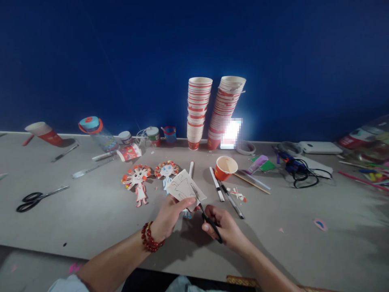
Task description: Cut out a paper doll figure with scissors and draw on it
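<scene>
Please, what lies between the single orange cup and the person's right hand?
In the head view, a white marker and a pen lie between the orange cup and the right hand.

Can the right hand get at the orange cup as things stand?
Probably not to grasp it: the right hand is busy with scissors. Otherwise the way looks fairly free; the orange cup stands ahead, with only pens lying low in between.

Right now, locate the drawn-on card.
The card sits just below centre in the head view, in the left hand, against the scissors in the right hand.
</scene>
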Available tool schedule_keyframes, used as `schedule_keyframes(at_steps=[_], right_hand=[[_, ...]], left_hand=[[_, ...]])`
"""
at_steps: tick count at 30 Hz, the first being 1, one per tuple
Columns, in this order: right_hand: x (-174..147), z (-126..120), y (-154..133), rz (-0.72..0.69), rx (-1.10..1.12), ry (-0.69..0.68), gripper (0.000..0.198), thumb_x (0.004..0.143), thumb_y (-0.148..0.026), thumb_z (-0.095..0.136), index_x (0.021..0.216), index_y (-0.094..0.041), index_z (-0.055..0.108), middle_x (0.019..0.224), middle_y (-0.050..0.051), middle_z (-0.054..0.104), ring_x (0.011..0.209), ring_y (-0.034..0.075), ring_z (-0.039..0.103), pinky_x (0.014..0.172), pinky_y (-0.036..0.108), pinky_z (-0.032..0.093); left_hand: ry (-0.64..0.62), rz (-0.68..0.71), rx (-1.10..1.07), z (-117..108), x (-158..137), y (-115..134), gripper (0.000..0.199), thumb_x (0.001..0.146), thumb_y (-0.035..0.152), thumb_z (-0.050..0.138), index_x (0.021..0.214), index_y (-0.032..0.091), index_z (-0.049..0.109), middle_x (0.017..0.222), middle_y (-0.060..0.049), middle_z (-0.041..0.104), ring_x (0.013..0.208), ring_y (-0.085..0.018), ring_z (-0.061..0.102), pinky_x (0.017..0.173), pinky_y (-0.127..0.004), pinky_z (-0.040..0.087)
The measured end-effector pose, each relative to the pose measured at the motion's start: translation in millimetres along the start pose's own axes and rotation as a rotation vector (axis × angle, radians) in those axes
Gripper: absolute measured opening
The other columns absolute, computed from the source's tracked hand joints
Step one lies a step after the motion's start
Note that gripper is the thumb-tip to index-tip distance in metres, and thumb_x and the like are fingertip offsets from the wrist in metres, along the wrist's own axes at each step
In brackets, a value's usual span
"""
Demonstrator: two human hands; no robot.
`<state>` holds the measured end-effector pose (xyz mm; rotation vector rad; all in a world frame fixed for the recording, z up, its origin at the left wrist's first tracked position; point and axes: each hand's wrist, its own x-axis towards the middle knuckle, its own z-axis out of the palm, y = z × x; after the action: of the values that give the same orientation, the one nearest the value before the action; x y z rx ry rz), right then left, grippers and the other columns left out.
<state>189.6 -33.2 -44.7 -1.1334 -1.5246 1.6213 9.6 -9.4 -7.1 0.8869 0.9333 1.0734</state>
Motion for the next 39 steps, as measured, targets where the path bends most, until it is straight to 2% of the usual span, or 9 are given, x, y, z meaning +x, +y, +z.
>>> schedule_keyframes(at_steps=[3, 12, 15, 18, 22, 29, 39], right_hand=[[-0.3, -0.7, -1.0, 0.008, 0.035, -0.015, 0.063, 0.065, -0.077, 0.064, 0.068, -0.023, 0.032, 0.056, -0.009, 0.033, 0.048, 0.008, 0.03, 0.045, 0.021, 0.022], [0.7, -1.3, -4.1, -0.054, -0.071, 0.034, 0.063, 0.067, -0.08, 0.06, 0.066, -0.022, 0.034, 0.058, -0.008, 0.03, 0.053, 0.008, 0.025, 0.047, 0.022, 0.021], [1.2, -2.5, -2.8, -0.059, -0.075, 0.036, 0.063, 0.067, -0.079, 0.06, 0.066, -0.022, 0.034, 0.058, -0.008, 0.03, 0.053, 0.008, 0.025, 0.047, 0.022, 0.021], [0.8, -4.0, -1.3, -0.049, -0.04, 0.017, 0.062, 0.067, -0.078, 0.061, 0.067, -0.022, 0.034, 0.059, -0.008, 0.031, 0.053, 0.008, 0.026, 0.047, 0.022, 0.02], [-0.2, -3.3, -0.4, -0.027, 0.004, -0.01, 0.061, 0.067, -0.075, 0.065, 0.068, -0.022, 0.036, 0.057, -0.008, 0.033, 0.051, 0.008, 0.028, 0.046, 0.021, 0.02], [-1.7, -0.6, -6.5, 0.034, 0.136, -0.059, 0.063, 0.063, -0.076, 0.067, 0.071, -0.022, 0.035, 0.057, -0.008, 0.041, 0.046, 0.007, 0.036, 0.044, 0.02, 0.024], [-1.1, -0.9, -3.2, -0.003, 0.133, -0.078, 0.064, 0.063, -0.078, 0.065, 0.071, -0.022, 0.035, 0.055, -0.009, 0.035, 0.047, 0.007, 0.03, 0.044, 0.02, 0.019]], left_hand=[[-0.01, 0.022, 0.007, -0.3, -0.2, -1.2, 0.015, 0.076, 0.027, 0.071, 0.084, 0.015, 0.064, 0.078, -0.002, 0.066, 0.069, -0.014, 0.059, 0.068, -0.027, 0.047], [0.024, 0.012, 0.033, -0.1, -1.6, -4.5, 0.017, 0.076, 0.029, 0.072, 0.083, 0.015, 0.065, 0.078, -0.003, 0.067, 0.069, -0.015, 0.061, 0.068, -0.027, 0.049], [0.046, 0.015, 0.044, -1.8, -0.8, -4.3, 0.018, 0.076, 0.03, 0.073, 0.084, 0.015, 0.068, 0.085, -0.005, 0.072, 0.085, -0.02, 0.065, 0.08, -0.03, 0.05], [0.092, 0.023, -0.02, -4.1, 1.3, -3.9, 0.023, 0.075, 0.031, 0.073, 0.093, 0.017, 0.071, 0.102, -0.007, 0.074, 0.104, -0.023, 0.064, 0.091, -0.032, 0.048], [0.147, 0.03, -0.075, -5.3, 1.7, -4.4, 0.035, 0.074, 0.032, 0.074, 0.107, 0.019, 0.07, 0.112, -0.007, 0.072, 0.105, -0.024, 0.065, 0.091, -0.034, 0.05], [0.14, 0.022, -0.02, -3.9, -3.7, -7.5, 0.03, 0.076, 0.032, 0.074, 0.103, 0.018, 0.071, 0.108, -0.009, 0.073, 0.108, -0.026, 0.064, 0.094, -0.036, 0.049], [0.14, 0.025, -0.023, -0.7, -5.9, -8.9, 0.038, 0.078, 0.036, 0.072, 0.11, 0.015, 0.069, 0.109, -0.011, 0.072, 0.116, -0.029, 0.06, 0.103, -0.041, 0.044]])
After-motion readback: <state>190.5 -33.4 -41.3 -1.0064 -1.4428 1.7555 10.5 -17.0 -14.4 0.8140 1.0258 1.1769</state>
